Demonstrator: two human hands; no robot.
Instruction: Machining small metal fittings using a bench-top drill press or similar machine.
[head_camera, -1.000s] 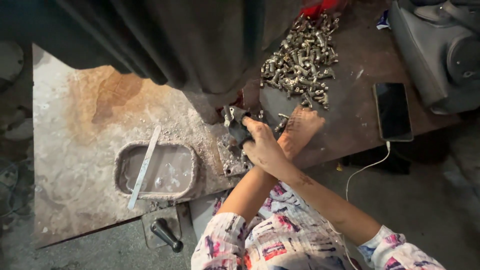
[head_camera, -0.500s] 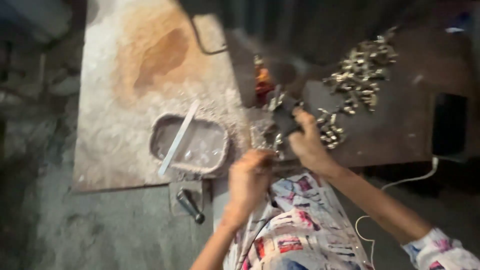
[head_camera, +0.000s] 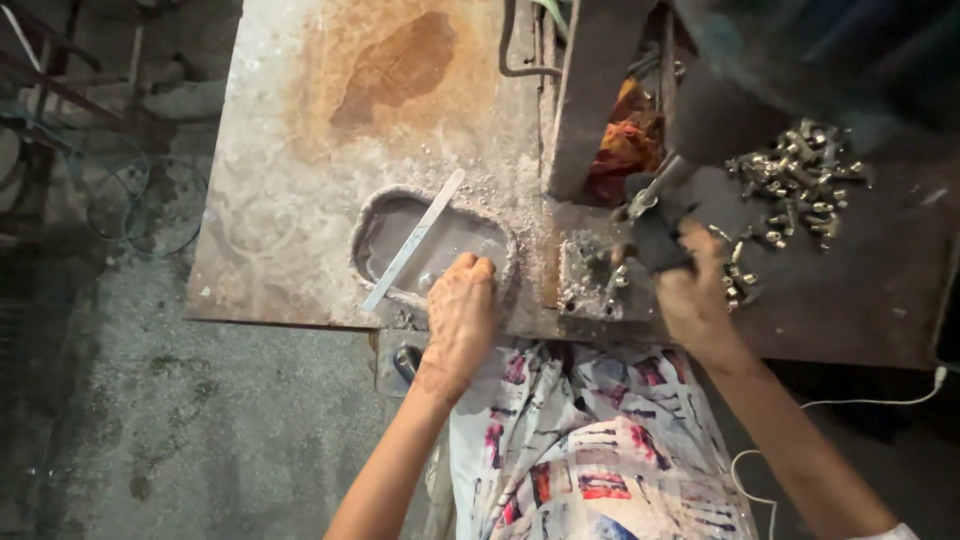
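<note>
As we look down from head view, our left hand (head_camera: 462, 312) rests curled at near rim of oval metal tray (head_camera: 372, 225); whether it holds anything, we cannot tell. Flat metal strip (head_camera: 414, 240) lies slanted across tray. Our right hand (head_camera: 688, 290) grips dark handle (head_camera: 655, 228). Small metal fittings (head_camera: 800, 185) heaped beyond on rusty counter (head_camera: 290, 200); steel upright (head_camera: 590, 90) and orange rag (head_camera: 625, 145) between.

A rusty, stained metal surface (head_camera: 300, 200) stands over a grey, grimy concrete floor (head_camera: 180, 430) — dim light, wire coils (head_camera: 140, 200) at left.
</note>
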